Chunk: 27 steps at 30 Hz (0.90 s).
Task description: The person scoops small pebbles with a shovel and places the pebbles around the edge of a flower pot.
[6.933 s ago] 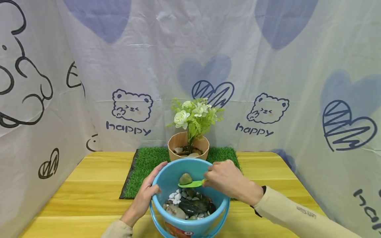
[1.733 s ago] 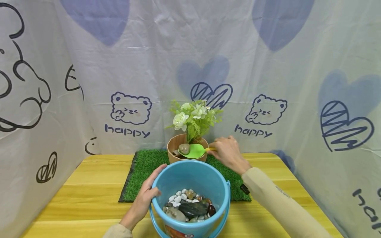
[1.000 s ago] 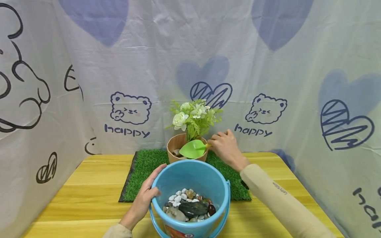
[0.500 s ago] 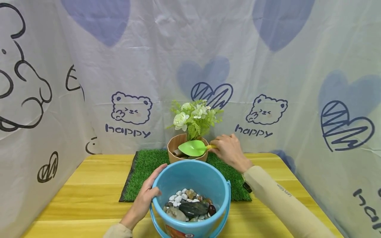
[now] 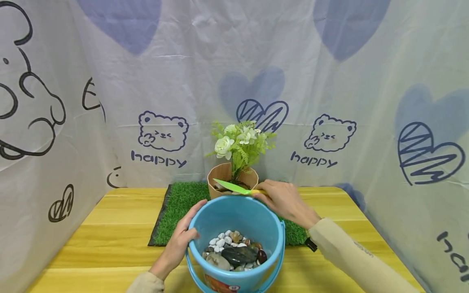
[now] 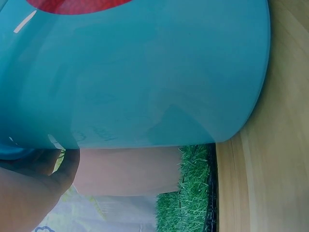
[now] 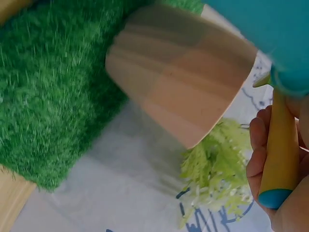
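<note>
Trowel now bare of its stone, we grip its yellow handle in our right hand, drawing back from the flowerpot near the desk's far edge toward the blue bucket our left hand clasps, so one stone seems delivered.

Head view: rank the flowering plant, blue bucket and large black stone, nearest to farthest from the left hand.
1. Blue bucket: gripped by the left hand at its left rim.
2. Large black stone: inside, right of centre.
3. Flowering plant: behind the bucket.
</note>
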Tool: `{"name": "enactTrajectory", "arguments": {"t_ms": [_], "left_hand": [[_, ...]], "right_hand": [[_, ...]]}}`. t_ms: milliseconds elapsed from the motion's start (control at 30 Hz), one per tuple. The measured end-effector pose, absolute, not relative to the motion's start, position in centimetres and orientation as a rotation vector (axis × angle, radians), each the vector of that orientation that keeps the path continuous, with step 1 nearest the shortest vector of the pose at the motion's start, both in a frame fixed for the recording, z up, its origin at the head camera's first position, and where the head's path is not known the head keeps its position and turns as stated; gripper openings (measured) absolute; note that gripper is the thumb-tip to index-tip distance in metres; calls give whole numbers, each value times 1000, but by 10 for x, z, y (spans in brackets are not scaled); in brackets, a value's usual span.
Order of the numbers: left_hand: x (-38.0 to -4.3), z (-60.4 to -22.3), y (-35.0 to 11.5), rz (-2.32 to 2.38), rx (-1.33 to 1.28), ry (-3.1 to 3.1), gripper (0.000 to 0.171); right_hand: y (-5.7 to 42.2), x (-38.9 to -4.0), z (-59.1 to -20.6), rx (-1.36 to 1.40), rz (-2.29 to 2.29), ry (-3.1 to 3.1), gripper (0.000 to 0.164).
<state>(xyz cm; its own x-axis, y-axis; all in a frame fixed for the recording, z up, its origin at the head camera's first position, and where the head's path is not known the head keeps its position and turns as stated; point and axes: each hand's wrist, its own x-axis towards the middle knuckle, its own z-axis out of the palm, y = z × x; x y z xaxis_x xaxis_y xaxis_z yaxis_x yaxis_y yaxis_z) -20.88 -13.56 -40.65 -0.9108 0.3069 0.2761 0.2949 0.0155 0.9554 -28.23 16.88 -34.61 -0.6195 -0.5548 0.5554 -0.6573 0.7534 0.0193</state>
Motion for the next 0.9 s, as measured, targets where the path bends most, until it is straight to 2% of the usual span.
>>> {"name": "enactTrajectory", "arguments": {"t_ms": [367,900], "left_hand": [[-208,-406,-136,2109,661,2235,81],[-209,-408,-134,2099,687,2245,81]], "right_hand": [[166,-254,-347,859,269,-2401,20],[163,-238,-356,856,231,-2249,19]]}}
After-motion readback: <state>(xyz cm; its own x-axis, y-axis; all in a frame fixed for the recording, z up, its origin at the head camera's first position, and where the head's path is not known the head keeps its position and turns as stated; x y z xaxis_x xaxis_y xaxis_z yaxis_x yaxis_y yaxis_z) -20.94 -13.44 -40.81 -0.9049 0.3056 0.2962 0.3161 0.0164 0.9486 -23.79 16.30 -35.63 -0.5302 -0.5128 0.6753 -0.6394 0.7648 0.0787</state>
